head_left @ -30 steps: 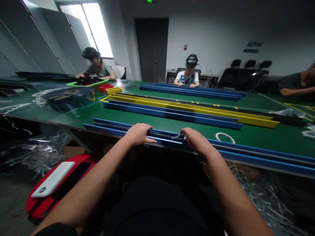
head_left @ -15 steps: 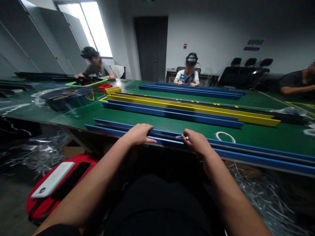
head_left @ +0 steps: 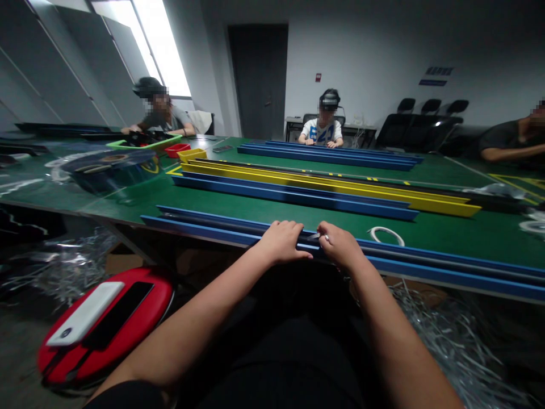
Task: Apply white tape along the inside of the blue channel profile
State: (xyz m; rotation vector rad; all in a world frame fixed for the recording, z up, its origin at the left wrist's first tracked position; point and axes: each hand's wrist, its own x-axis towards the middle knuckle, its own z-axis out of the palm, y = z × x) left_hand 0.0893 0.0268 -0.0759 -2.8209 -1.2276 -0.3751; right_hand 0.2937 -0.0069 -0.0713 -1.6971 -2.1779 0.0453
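Presently I note left hand (head_left: 283,241) laid open, gripping nothing, on long blue plastic channel (head_left: 426,271) holding dark strip; right hand (head_left: 340,245) beside it, pinching small silvery piece (head_left: 324,238).

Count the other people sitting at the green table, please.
3: one person far left by the window, one person at the far end, one person at the right edge, partly cut off.
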